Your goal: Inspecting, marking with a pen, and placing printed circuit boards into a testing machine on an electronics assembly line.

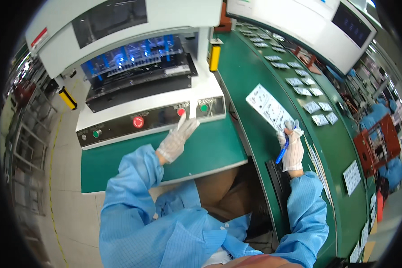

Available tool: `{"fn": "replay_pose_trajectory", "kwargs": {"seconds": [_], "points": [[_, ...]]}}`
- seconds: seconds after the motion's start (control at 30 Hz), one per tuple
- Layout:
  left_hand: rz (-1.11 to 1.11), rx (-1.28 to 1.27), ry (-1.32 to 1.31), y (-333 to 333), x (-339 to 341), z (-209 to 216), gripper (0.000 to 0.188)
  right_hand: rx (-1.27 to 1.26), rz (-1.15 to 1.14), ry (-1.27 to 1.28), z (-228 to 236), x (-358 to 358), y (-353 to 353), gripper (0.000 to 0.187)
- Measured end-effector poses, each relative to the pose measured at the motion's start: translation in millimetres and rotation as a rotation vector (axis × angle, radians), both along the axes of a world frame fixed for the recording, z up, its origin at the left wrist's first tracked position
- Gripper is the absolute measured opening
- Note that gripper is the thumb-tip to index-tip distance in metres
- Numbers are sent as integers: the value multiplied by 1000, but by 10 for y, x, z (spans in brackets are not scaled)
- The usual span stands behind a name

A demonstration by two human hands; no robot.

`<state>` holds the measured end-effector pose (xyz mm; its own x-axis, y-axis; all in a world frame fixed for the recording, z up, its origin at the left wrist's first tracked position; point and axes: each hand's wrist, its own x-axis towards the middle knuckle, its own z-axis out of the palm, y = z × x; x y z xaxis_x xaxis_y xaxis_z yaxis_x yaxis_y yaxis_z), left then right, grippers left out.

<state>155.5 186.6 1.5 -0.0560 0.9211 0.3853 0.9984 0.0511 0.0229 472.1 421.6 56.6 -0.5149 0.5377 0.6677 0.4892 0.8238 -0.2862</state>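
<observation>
My left hand [175, 142], in a white glove, reaches over the front of a white machine [154, 96]. Its fingers are stretched out, and a fingertip is at the red push button [182, 112]; whether it presses the button cannot be made out. In my gloved right hand [293, 154] is the near end of a white circuit board panel [267, 106] with dark parts on it. The panel slants away to the far left over the green bench. A blue pen [281, 154] is also held in that hand, pointing down and left.
A red emergency stop [138, 122] and two green buttons [204, 108] share the machine's front panel. Blue light shows inside the machine. On the right, a green conveyor [295, 67] carries several boards under a monitor [308, 27]. A black keyboard-like bar [278, 185] lies beside my right forearm.
</observation>
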Motion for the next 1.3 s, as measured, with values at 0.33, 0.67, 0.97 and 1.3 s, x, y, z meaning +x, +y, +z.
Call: {"fn": "replay_pose_trajectory", "kwargs": {"seconds": [0.33, 0.67, 0.97, 1.3], "points": [[-192, 136, -306, 16, -197, -300, 55, 173, -107, -205, -212, -395, 389, 43], [-173, 216, -632, 15, -192, -226, 53, -34, -69, -168, -282, -364, 363, 51], [-30, 143, -541, 2, -144, -154, 54, -425, 17, 19, -516, -281, 502, 46], [251, 446, -341, -241, -814, 863, 36, -168, -26, -83, -536, -253, 499, 43]]}}
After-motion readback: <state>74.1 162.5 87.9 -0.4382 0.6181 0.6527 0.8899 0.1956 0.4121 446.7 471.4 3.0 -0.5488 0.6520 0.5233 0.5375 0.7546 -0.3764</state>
